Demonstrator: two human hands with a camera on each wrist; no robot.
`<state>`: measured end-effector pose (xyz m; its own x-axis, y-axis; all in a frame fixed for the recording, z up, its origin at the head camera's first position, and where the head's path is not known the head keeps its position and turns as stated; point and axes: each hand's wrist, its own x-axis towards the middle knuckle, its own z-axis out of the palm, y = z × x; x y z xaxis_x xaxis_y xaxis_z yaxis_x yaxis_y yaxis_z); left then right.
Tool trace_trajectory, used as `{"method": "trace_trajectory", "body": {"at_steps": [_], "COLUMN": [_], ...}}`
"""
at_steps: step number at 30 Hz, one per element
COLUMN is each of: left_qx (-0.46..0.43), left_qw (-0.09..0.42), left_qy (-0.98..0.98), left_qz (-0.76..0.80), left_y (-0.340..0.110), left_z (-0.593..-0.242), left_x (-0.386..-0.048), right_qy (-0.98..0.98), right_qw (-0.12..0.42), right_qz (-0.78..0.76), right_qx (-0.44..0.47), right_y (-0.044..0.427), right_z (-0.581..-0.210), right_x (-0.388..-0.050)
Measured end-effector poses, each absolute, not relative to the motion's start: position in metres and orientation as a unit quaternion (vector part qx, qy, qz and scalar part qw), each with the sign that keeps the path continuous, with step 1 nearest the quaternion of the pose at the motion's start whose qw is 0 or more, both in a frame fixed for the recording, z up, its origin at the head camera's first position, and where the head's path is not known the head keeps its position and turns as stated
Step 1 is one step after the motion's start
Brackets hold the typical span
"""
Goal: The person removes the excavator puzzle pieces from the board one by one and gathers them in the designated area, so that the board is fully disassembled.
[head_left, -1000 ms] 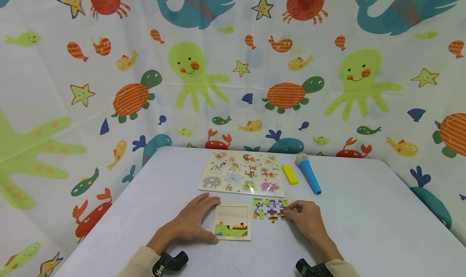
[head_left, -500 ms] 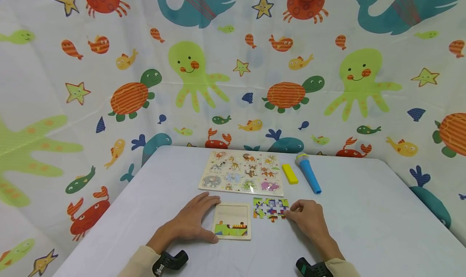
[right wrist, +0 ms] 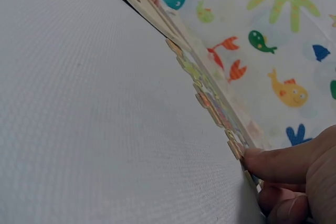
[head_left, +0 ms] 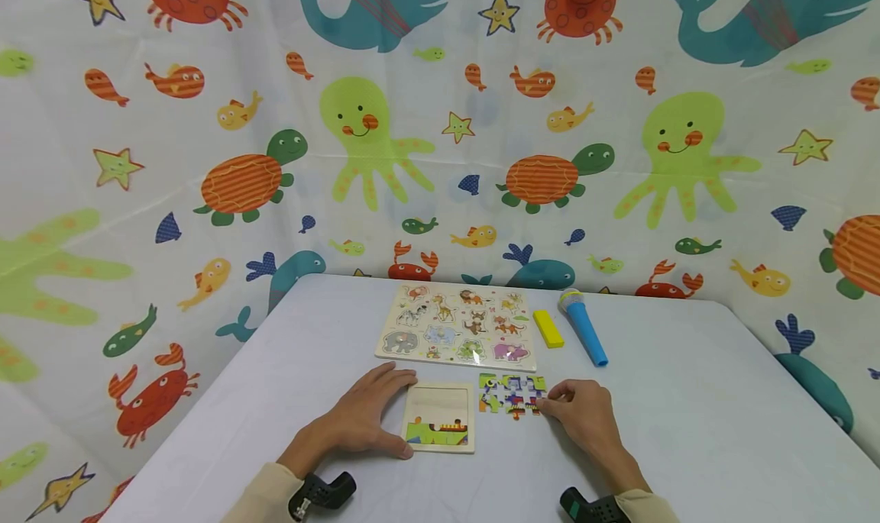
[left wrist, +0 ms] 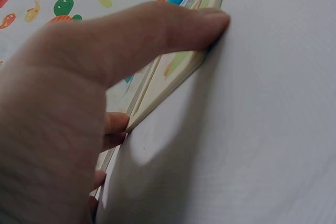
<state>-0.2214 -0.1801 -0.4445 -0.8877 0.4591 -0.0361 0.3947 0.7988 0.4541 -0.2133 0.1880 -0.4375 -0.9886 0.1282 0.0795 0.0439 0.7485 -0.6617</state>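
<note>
In the head view, my left hand (head_left: 357, 416) spans the left side of a small square wooden puzzle tray (head_left: 440, 402), thumb at the near corner and fingers at the far one. Green jigsaw pieces (head_left: 435, 435) fill the tray's near part; bare wood shows above them. Right of the tray lies a patch of several colourful jigsaw pieces (head_left: 490, 402). With thumb and index finger, my right hand (head_left: 580, 416) pinches a jigsaw piece at the patch's right edge, mostly hidden by the fingertips. The right wrist view shows the thumb (right wrist: 278, 163) against the piece edges.
Behind the tray lies a wooden animal puzzle board (head_left: 455, 326). To its right are a yellow block (head_left: 548, 329) and a blue toy microphone (head_left: 586, 332). The white table (head_left: 694, 416) ends at a sea-animal print curtain (head_left: 454, 156).
Both hands stay in place, and the tray and jigsaw pieces look the same. Only the curtain's left part shifts leftward slightly in the picture.
</note>
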Motion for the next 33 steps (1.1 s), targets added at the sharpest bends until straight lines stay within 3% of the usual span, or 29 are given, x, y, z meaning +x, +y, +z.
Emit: {"method": "trace_trajectory", "body": {"at_steps": [15, 33], "left_qx": [0.222, 0.226], "left_qw": [0.075, 0.075], "left_qy": [0.944, 0.943], "left_qz": [0.231, 0.232], "left_y": [-0.18, -0.18], "left_z": [-0.445, -0.444], "left_x": [-0.221, -0.221], "right_qy": [-0.924, -0.912], "right_qw": [0.058, 0.05], "right_qz": [0.372, 0.405], "right_qx": [-0.069, 0.031], "right_y": [0.179, 0.131], "right_z": [-0.429, -0.42], "right_x": [-0.211, -0.21]}}
